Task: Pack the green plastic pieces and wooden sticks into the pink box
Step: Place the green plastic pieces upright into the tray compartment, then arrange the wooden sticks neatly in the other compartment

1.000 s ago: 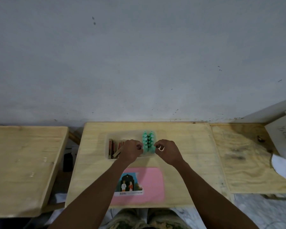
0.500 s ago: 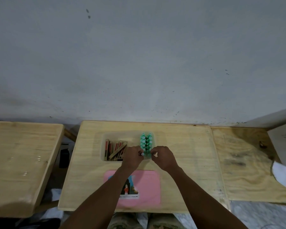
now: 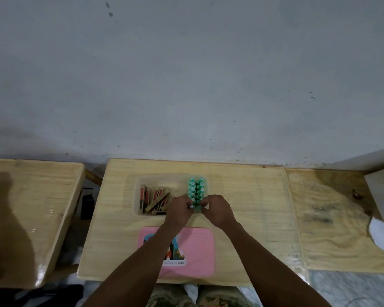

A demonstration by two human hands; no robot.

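A shallow translucent box (image 3: 164, 177) sits on the middle wooden table. Its left part holds several wooden sticks (image 3: 153, 199), some with red and dark faces, lying loosely on one another. Its right end holds green plastic pieces (image 3: 196, 189) with white caps, standing in two tight rows. My left hand (image 3: 179, 210) and my right hand (image 3: 217, 210) meet at the near end of those rows, fingertips pinched on the nearest green pieces. A flat pink lid (image 3: 197, 249) with a picture sticker lies near the table's front edge, partly under my left forearm.
A second wooden table (image 3: 31, 207) stands to the left across a gap holding a dark object (image 3: 87, 204). A third table (image 3: 333, 218) adjoins on the right, with white paper (image 3: 381, 235) at its far right. A grey wall rises behind.
Both hands have drawn closer together and moved down to the near end of the green rows. The sticks and the pink lid have stayed where they were.
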